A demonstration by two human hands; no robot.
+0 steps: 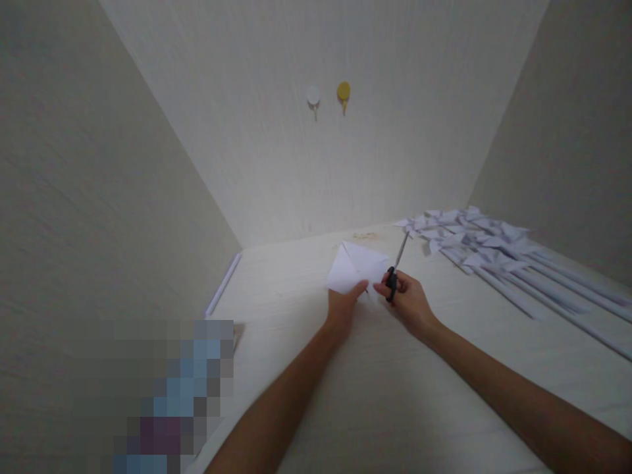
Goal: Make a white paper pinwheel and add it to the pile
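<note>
In the head view, a rolled white paper tube (pixel 223 284) lay at the far left of the pale tabletop (pixel 281 283), along its edge. Below it, a blurred patch of blocks hid whatever was there. On the far wall (pixel 276 158), a white hook (pixel 313 96) hung to the left of a yellow hook (pixel 343 91). Below these, the left hand (pixel 344 304) was closed on the near edge of a creased white paper sheet (pixel 351 264), its thumb pressed on top. The sheet was in the middle, over the tabletop, between both hands. Just right of it, the right hand (pixel 407 299) was curled around the black handles of a pair of scissors (pixel 392 284), whose blades pointed away. Its thumb reached toward the sheet's near right side; whether they touched could not be told. Farther right, a cluster of white paper pinwheels (pixel 474 230) lay on the tabletop, several paper sticks (pixel 513 289) slanting toward the near right.
</note>
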